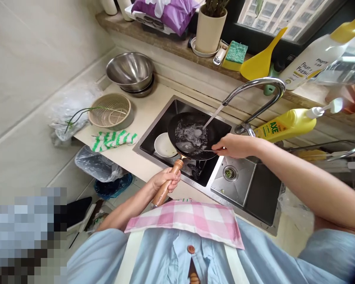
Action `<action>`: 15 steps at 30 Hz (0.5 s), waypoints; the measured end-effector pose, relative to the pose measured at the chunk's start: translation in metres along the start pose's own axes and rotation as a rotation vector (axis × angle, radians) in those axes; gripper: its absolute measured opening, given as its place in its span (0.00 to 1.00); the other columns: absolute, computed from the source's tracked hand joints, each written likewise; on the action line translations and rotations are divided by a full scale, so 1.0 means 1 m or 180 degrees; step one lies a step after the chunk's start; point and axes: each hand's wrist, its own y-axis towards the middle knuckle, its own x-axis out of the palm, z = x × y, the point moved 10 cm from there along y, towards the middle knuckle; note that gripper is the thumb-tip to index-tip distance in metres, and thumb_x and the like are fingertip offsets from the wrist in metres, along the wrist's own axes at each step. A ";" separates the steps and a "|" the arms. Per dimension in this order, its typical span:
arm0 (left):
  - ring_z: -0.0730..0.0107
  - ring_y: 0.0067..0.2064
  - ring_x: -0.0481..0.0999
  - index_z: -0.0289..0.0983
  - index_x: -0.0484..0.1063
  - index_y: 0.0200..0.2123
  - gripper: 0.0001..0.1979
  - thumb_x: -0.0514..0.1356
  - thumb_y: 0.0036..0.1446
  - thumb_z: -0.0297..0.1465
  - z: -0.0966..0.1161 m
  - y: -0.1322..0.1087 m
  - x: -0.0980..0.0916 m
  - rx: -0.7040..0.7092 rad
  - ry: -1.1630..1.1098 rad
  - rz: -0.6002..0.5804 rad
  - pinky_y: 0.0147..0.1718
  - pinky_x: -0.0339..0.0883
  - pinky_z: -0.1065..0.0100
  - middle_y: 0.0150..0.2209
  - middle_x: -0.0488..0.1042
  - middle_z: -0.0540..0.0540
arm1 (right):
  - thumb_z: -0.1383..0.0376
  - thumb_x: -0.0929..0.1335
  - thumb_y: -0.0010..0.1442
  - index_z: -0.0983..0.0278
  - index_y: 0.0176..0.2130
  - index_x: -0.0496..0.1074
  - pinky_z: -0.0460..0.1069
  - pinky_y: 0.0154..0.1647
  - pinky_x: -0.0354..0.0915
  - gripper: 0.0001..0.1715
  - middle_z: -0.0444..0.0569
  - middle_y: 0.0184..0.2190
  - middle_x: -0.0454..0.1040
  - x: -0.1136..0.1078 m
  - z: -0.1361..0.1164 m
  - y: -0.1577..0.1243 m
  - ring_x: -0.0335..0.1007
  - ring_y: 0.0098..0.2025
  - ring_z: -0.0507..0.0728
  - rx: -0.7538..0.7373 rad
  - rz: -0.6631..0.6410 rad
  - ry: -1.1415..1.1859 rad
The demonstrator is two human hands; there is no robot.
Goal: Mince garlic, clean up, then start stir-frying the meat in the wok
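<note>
Nearest the lens hangs a pink checked cloth over a pale blue shirt. Far left on the tabletop lies a crumpled clear bag with a thin green stalk across it, then a beige woven basket with a green and white striped cloth just in front of it, and behind both a stack of steel bowls. Below the tabletop edge sits a bin lined with a plastic bag. The left hand is closed around the wooden handle of a black frying pan, which is held tilted over the left basin of the sink, above a white bowl lying in that basin. Water from the curved tap runs into the pan. The right hand rests at the pan's right rim, fingers curled; whether it grips anything I cannot tell. On the sill behind stand a purple packet, a potted plant, a green and yellow sponge, a yellow spatula, a white bottle, and, lower, a yellow dish soap bottle lying on its side just right of the tap.
</note>
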 end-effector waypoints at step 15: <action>0.74 0.13 0.64 0.38 0.59 0.27 0.11 0.61 0.42 0.28 0.057 -0.044 -0.020 -0.0008 0.1372 0.1137 0.12 0.58 0.74 0.15 0.66 0.54 | 0.58 0.64 0.64 0.60 0.59 0.72 0.44 0.27 0.62 0.26 0.44 0.23 0.74 0.056 0.053 -0.021 0.67 0.22 0.50 0.0214 0.0402 0.1655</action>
